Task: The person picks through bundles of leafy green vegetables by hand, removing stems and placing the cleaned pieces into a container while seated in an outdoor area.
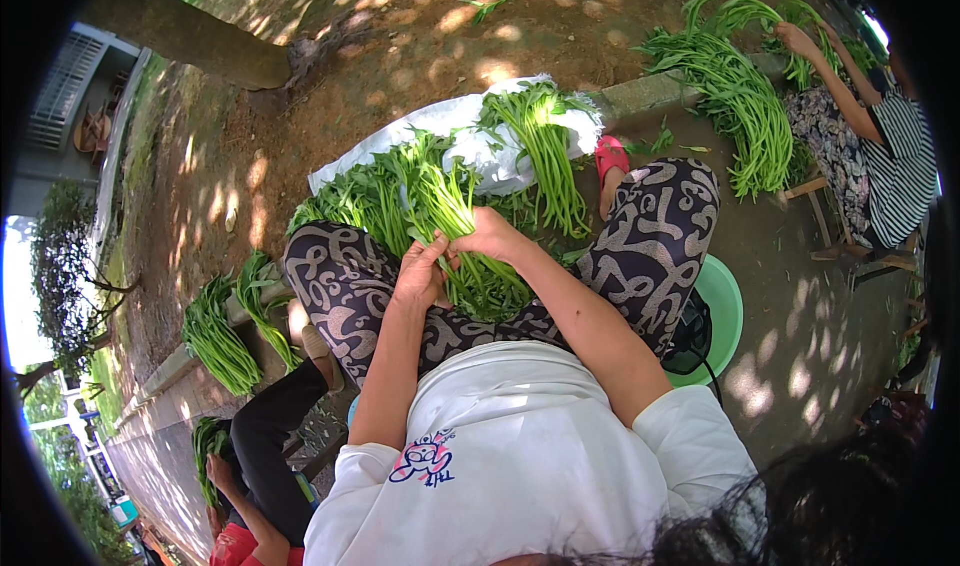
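At the lower left of the frame, a co-worker [268,431] in dark trousers and a red top held a small handful of greens [206,451]. Just above, two bunches of leafy stems [222,344] lay against a low curb [157,378], their stem ends pointing down the frame. A tree trunk [190,34] leaned across the upper left.

Left of centre, a heap of greens [355,198] rested partly on a white sack [385,131], above the person's knee. In the middle, the left hand [420,274] pinched at the near side of a bright bunch of greens [447,204], thumb and fingers closed together. The right hand [482,236], just to its right and slightly higher, was wrapped around the same bunch. The bunch ran between and through both hands: part rose above them toward the heap, and leafy growth spread below the right hand, over the lap.

Right of centre, another bundle [548,156] draped over the sack's edge, stems downward, near a pink shoe [610,156]. Farther right stood a light green basin [728,311] holding something black. At the upper right, a large pile of greens [735,106] lay beside a second co-worker [895,156] in a striped top.
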The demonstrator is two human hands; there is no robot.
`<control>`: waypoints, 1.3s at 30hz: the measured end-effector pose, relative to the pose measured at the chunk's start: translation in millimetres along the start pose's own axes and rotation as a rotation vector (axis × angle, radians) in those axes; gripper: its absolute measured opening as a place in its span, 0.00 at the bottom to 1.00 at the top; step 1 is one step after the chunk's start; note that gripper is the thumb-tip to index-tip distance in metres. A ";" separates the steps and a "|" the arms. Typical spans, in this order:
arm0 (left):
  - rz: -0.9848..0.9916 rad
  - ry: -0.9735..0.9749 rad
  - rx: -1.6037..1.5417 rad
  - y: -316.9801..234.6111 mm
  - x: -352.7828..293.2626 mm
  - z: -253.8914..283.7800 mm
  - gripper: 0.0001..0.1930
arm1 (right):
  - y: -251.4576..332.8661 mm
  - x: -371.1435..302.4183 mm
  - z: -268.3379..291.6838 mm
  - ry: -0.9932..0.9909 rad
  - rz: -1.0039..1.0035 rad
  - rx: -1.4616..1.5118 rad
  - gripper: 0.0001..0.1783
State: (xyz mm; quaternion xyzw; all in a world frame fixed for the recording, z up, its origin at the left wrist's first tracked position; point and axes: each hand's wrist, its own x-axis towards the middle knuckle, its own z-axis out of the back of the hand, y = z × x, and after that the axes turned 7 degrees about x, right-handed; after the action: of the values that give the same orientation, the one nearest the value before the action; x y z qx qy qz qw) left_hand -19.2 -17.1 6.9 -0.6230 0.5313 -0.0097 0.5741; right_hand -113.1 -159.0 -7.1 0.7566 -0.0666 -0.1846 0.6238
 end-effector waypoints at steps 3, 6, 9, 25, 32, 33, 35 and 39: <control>-0.078 0.012 0.021 2.4 2.7 3.8 0.11 | 6.6 -2.6 1.4 0.034 -0.030 0.128 0.16; -0.114 0.000 0.013 3.2 3.3 1.9 0.11 | 11.0 -5.5 6.6 0.076 0.004 0.228 0.17; -0.118 -0.003 -0.061 5.1 6.8 6.3 0.11 | 18.6 -9.3 12.8 0.022 -0.048 0.309 0.17; -0.082 -0.112 -0.298 4.0 12.4 17.2 0.07 | 21.3 -0.6 24.8 -0.126 0.071 0.240 0.15; -0.064 -0.035 -0.246 6.1 12.9 15.3 0.08 | 1.5 -2.4 2.7 0.164 -0.033 0.175 0.25; -0.072 -0.027 -0.232 7.2 13.8 17.2 0.08 | 2.3 -3.0 0.1 0.167 -0.034 0.199 0.25; -0.088 -0.013 -0.204 9.4 15.2 20.9 0.09 | 5.1 -3.8 -1.3 0.152 -0.059 0.186 0.24; -0.024 0.032 -0.274 3.7 12.9 15.1 0.12 | 6.6 -3.0 6.9 0.003 -0.052 0.153 0.19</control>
State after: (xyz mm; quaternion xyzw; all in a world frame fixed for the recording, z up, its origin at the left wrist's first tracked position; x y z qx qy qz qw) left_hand -6.6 -14.2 -8.6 -0.7016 0.5294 0.0461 0.4748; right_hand -117.5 -165.7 -1.1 0.8038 -0.0602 -0.1940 0.5591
